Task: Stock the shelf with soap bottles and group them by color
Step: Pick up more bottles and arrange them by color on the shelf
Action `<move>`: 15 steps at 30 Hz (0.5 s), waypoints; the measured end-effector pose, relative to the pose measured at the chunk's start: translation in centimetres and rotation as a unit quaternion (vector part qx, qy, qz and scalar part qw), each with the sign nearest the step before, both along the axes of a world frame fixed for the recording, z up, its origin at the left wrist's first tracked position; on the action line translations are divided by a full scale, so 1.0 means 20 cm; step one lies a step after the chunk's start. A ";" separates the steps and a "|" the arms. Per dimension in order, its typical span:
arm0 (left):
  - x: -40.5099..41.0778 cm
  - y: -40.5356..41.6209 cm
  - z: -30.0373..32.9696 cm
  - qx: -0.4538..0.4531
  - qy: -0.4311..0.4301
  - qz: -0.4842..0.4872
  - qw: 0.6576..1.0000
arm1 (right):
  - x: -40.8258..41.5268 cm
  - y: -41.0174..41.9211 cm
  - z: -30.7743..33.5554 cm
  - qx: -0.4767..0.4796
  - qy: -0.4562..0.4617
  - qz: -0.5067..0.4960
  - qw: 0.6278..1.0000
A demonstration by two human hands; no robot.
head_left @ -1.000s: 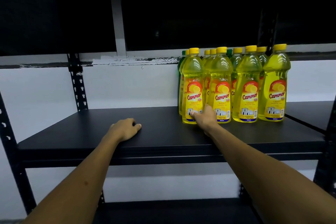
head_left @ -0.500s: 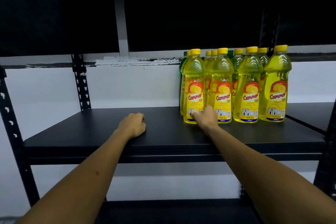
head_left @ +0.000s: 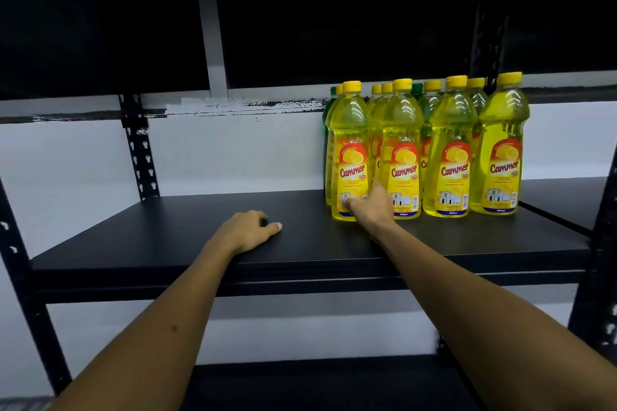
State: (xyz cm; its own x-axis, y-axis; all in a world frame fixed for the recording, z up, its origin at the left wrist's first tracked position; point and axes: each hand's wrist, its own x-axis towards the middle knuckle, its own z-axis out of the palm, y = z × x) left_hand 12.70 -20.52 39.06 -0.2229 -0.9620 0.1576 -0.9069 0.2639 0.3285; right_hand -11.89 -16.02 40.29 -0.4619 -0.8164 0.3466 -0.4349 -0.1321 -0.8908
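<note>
White wall shows behind a black metal rack, with a dark band across it higher up where most detail is lost in shadow. A black shelf (head_left: 200, 243) spans the rack at mid height; its right end is cut off by the frame edge, and a lower board shows only as a dark strip along the bottom.

At the back right part of the shelf stands a cluster of yellow soap bottles (head_left: 452, 150), upright with yellow caps, four in the front row and more behind. The rear ones are mostly hidden, showing little beyond caps and shoulders. Two green bottles (head_left: 327, 107) peek out behind the yellow ones, one at the cluster's left edge and one as a green cap further right; their labels cannot be seen.

The front labels read "Cammer" in red script over a lemon picture, with "LEMON" below it. Smaller lines of print, a drawing of dishes and a barcode are there too, but too blurred to read.

The right hand (head_left: 370, 207) reaches to the base of the front left bottle (head_left: 349, 157), its thumb raised between that bottle and the next, fingertips pressed against the lower label; whether the fingers wrap the bottle cannot be told, since the hand covers them. The left hand (head_left: 247, 230) rests on bare shelf near the front edge, well apart from the bottles, fingers loosely curled under, thumb extended, holding nothing.
</note>
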 end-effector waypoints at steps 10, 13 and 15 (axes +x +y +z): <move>0.01 -0.01 0.00 0.002 -0.006 -0.016 1.000 | 0.01 0.03 0.00 -0.002 0.017 0.022 1.000; 0.04 -0.01 0.01 0.013 -0.009 -0.029 0.999 | 0.02 0.04 0.00 0.011 0.049 0.035 0.998; 0.08 -0.02 0.01 0.016 -0.016 -0.035 0.999 | 0.04 0.04 0.00 0.016 0.065 0.044 0.997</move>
State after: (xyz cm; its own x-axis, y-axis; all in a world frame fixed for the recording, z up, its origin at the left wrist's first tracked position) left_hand 14.22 -20.87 39.32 -0.2941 -0.9484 0.1187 -0.8971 0.3168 0.3082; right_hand -11.13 -15.23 40.32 -0.3414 -0.8629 0.3726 -0.5349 -0.1476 -0.8319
